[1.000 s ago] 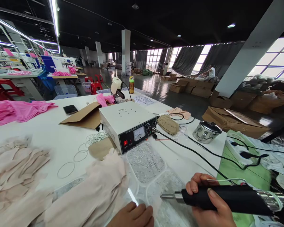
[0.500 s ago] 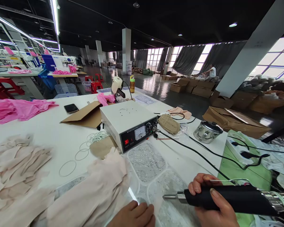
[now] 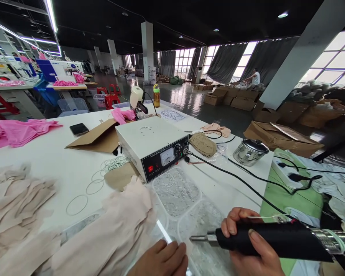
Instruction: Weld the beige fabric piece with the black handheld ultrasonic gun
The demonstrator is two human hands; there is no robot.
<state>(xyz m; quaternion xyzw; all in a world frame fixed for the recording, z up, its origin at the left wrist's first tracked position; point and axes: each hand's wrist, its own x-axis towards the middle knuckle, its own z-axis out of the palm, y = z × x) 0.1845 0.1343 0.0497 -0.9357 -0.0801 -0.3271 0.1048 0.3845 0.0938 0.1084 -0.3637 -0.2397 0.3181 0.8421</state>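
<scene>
My right hand (image 3: 254, 249) is wrapped round a handheld ultrasonic welding gun (image 3: 278, 239), a black barrel with a metal tip pointing left. Its tip is just right of my left hand (image 3: 162, 258), above the clear plastic mat (image 3: 186, 188). The left fingers are curled and pressed together near the mat; whatever lies under them is hidden. To the left of that hand a stack of beige fabric pieces (image 3: 109, 230) is spread out. Beyond the mat stands the white welder control box (image 3: 152, 142), its red switch lit and a black cable (image 3: 227, 172) leaving its front.
A heap of beige cloth (image 3: 17, 211) lies far left, pink fabric (image 3: 20, 132) behind it. Thin elastic rings (image 3: 96, 186) and folded cardboard (image 3: 96, 138) sit left of the box. At right are a metal pot (image 3: 250, 152) and a power strip (image 3: 284, 172). Another person (image 3: 255, 78) stands far back.
The view has shifted slightly, moving the table things left and up. The welding gun in my right hand has come left, its tip closer to my left hand. My left hand has barely moved.
</scene>
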